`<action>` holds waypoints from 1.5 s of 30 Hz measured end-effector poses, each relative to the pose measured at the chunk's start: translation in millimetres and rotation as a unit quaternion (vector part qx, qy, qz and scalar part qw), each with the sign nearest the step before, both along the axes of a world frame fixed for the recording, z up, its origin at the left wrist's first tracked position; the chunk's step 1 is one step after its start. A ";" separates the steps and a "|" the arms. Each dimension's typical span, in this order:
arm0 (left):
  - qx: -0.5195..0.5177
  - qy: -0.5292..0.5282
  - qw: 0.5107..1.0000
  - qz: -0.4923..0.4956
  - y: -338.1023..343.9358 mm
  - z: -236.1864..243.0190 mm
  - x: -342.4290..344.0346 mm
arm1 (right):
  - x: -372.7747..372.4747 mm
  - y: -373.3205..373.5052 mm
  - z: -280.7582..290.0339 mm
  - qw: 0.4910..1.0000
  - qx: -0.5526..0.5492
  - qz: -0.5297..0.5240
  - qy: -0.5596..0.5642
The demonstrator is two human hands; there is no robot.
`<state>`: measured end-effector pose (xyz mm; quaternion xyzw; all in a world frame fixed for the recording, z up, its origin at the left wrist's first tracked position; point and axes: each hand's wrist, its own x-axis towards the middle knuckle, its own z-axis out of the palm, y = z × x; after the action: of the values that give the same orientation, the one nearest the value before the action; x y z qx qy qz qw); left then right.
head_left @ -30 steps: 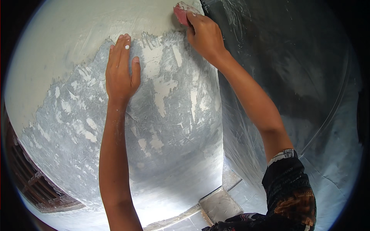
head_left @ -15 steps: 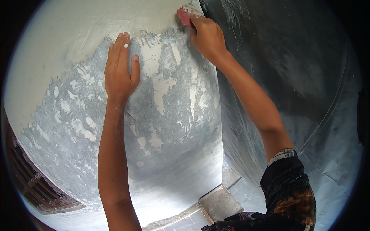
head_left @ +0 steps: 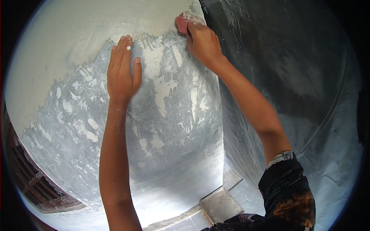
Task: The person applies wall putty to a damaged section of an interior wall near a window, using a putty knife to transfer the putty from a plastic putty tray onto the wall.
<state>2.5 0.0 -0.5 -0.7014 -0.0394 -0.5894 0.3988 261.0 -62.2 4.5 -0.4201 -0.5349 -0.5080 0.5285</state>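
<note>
Patchy grey wall [head_left: 173, 138] fills most of my view, with a brown slatted frame [head_left: 32, 181] by its lower left edge and a smooth pale coat [head_left: 69, 42] across its upper part, ending in a ragged line. Left of the wall's middle, at that line, my left hand [head_left: 123, 77] lies flat, fingers nearly together, thumb standing apart, a white dab [head_left: 128, 48] on one finger. I cannot tell how hard it presses; if the coat is soft, leaning there could print or smear it. Further right, close to the wall's right edge near the top, my right hand [head_left: 204, 42] pinches a red scraper [head_left: 182, 24] between thumb and fingers, its blade side hidden from me. Too steep a tilt could gouge the surface, and a sideways slip could carry the tool past that edge and chip it, or catch the dark wall-like surface [head_left: 293, 96] beyond. Loose crumbs, if any break off, might drop toward the square slab [head_left: 221, 204] beside the wall's lower right corner
</note>
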 end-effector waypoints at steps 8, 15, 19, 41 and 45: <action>-0.005 0.006 1.000 0.012 0.8 -2.6 -11.8 | -60.8 -23.9 -57.6 0.988 -0.022 0.137 -0.074; -0.005 0.004 1.000 0.005 1.5 -0.8 -1.9 | -13.0 3.6 -16.1 0.999 -0.026 -0.003 -0.019; -0.002 0.001 1.000 0.007 2.1 -3.2 -10.7 | -63.3 -9.6 -80.1 0.983 -0.095 0.092 -0.126; 0.005 -0.005 1.000 -0.004 -0.1 -0.4 1.4 | 2.2 2.7 53.4 0.996 0.070 0.013 -0.062; 0.004 -0.005 1.000 0.000 -0.5 -0.4 -6.4 | -25.3 7.5 4.0 0.997 -0.011 0.025 -0.072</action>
<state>-3.9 -0.5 -1.0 -0.6971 -0.0392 -0.5930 0.4011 235.6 -54.7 8.5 -0.3750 -0.5872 -0.5179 0.4964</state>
